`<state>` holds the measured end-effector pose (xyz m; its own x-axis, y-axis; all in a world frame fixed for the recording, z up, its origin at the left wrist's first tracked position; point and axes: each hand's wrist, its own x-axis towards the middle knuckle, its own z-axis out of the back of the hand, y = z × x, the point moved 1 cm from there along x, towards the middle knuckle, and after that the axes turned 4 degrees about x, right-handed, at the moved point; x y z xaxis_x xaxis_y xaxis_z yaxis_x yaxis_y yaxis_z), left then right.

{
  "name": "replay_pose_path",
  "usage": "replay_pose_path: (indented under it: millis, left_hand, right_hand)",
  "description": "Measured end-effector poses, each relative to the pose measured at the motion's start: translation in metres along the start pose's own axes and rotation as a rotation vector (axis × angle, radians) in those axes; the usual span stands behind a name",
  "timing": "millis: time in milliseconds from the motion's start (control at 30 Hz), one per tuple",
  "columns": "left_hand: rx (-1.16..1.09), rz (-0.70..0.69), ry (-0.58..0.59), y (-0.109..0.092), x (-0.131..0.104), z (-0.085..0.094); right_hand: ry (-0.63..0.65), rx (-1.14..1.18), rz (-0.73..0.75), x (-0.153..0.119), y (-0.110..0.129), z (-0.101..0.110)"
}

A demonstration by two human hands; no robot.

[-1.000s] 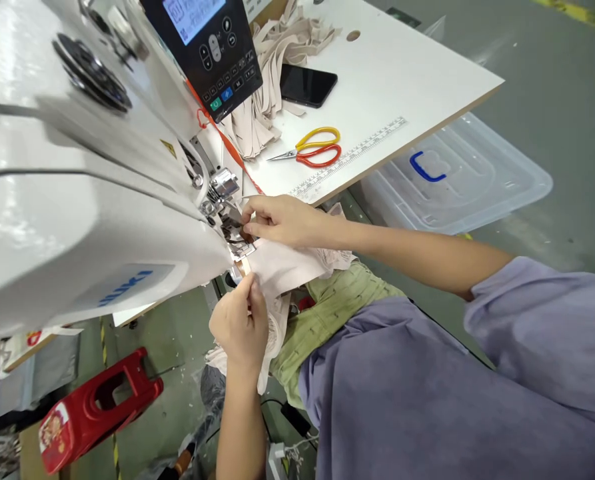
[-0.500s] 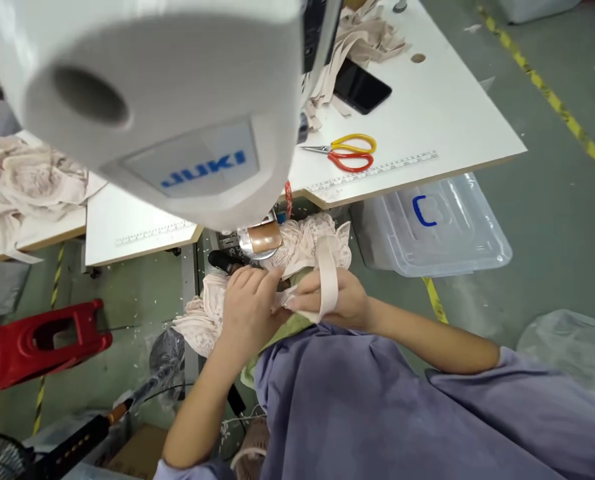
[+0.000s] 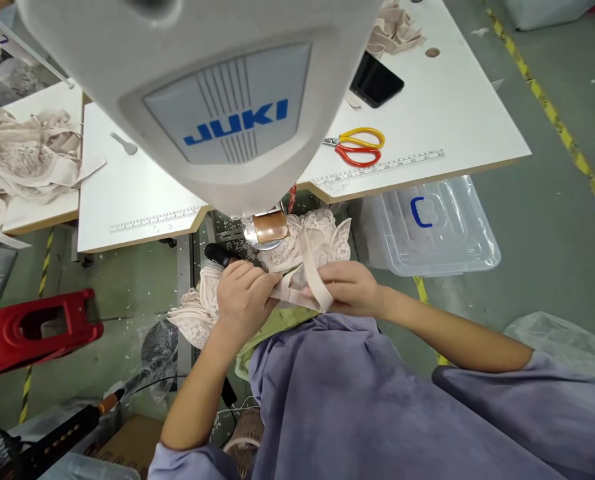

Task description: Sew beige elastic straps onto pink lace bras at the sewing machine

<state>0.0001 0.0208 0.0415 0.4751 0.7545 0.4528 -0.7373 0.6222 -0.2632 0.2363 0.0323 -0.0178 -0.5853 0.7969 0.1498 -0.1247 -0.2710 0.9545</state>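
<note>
Head view: a pale beige fabric strip is stretched between the person's two hands, just above the lap and in front of the sewing machine. The left hand is closed on one end, thumb pressed along the strip, knuckles up. The right hand is curled around the other end, its fingertips partly hidden behind a loop of the strip that curves up and over in front of them. Behind the hands lies a bunch of beige lace fabric, touching the rounded machine arm end with its copper-coloured plate. More lace pieces hang just beside the left hand. Green cloth shows under the hands, above a purple garment.

Above, the machine head bears blue JUKI lettering. On the white bench to the right lie scissors with one yellow and one red handle, beside a printed ruler scale; farther back a black phone lies near a heap of beige strips. Below that bench edge sits a clear lidded box. To the far left are a fabric pile and, lower down, a red plastic object.
</note>
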Motion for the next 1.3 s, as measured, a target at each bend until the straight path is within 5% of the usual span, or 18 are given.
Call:
replay_pose_path:
  millis: [100,200,267,433,500,567,633,700,800,867,933,1000,1133,1300]
  left_hand:
    - [-0.251,0.136,0.151,-0.017,0.002,0.007]
    - [-0.811,0.3,0.519,-0.041,-0.004,0.019]
    - [-1.009,0.483,0.639,-0.04,-0.017,0.025]
    - [-0.8,1.211,0.48,0.05,-0.04,0.018]
    - [-0.48,1.203,0.418,0.081,-0.028,0.009]
    - [-0.181,1.123,0.317,0.085,-0.009,-0.007]
    - [-0.146,1.009,0.247,0.061,0.011,-0.03]
    - [-0.401,0.733,0.266,0.022,0.024,-0.056]
    - [-0.793,0.582,0.592,-0.026,0.026,-0.082]
    - [-0.87,0.589,0.718,-0.039,0.02,-0.085]
    - [-0.928,0.601,0.747,-0.04,0.014,-0.081]
    - [-1.023,0.665,0.738,-0.039,0.007,-0.076]
    - [-1.009,0.827,0.623,-0.038,-0.006,-0.066]
    - [-0.971,0.906,0.44,-0.026,-0.014,-0.061]
  right_hand:
    - [0.022,-0.324,0.001,0.001,-0.053,0.029]
    - [0.291,-0.567,-0.178,-0.005,-0.102,0.06]
    - [0.461,-0.617,-0.307,-0.014,-0.119,0.08]
    - [0.543,-0.628,-0.449,-0.031,-0.097,0.121]
    - [0.585,-0.553,-0.429,-0.029,-0.069,0.124]
    - [0.598,-0.397,-0.347,-0.019,-0.037,0.116]
    - [0.536,-0.234,-0.246,-0.005,-0.008,0.1]
    - [0.481,-0.145,-0.151,0.014,0.009,0.086]
    - [0.612,-0.142,-0.04,0.051,0.011,0.086]
    - [0.503,-0.305,-0.045,0.088,0.001,0.107]
    - [0.118,-0.528,-0.099,0.136,-0.013,0.138]
    - [-0.104,-0.604,-0.11,0.186,-0.025,0.168]
    - [-0.179,-0.669,-0.088,0.255,-0.035,0.202]
    - [-0.282,-0.709,-0.024,0.253,-0.017,0.21]
